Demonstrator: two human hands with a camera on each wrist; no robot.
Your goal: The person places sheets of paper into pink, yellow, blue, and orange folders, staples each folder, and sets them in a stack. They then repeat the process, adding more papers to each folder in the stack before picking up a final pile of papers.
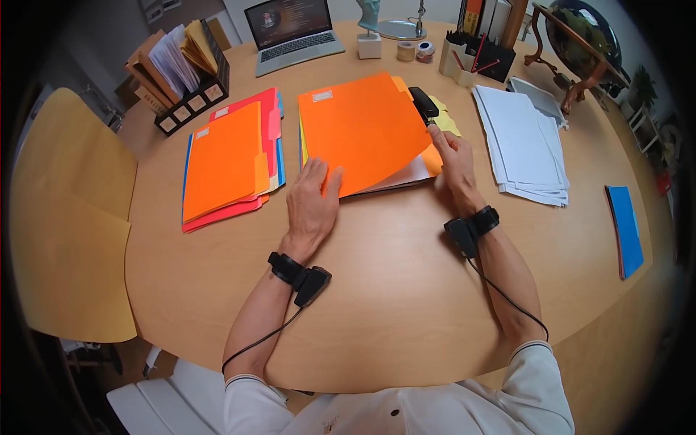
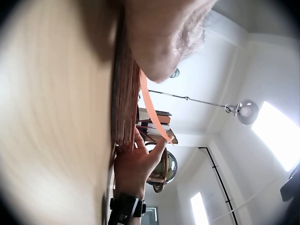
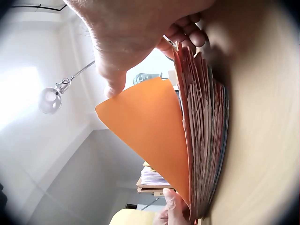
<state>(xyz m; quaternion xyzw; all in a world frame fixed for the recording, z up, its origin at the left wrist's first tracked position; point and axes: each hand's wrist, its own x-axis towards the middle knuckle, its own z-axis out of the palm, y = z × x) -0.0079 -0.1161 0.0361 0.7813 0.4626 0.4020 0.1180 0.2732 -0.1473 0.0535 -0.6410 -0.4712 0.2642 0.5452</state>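
The orange folder (image 1: pixel 362 130) lay on top of a thick stack (image 3: pixel 206 126) of folders and papers, near the middle of the desk (image 1: pixel 406 304) and closer to its far edge than its near one. Its lower right corner was raised, with white paper (image 1: pixel 415 172) showing in the gap below. The person's right hand (image 1: pixel 457 163) was spread wide, the thumb touching the raised corner and the other fingers beside the stack's edge. The left hand (image 1: pixel 312 203) rested at the stack's lower left corner, thumb straight against the orange cover; its other fingers were partly hidden.

Just beyond the right hand sat a black device (image 1: pixel 424 105) and some yellow paper (image 1: pixel 445 116). Toward the desk's left edge, another orange folder (image 1: pixel 225 167) topped a pile including red folders (image 1: pixel 274 112). White sheets (image 1: pixel 518 145) lay to the right, and a blue booklet (image 1: pixel 626 232) sat by the right edge. A laptop (image 1: pixel 299 47) stood open near the far edge, the globe (image 1: pixel 583 32) at the far right corner.
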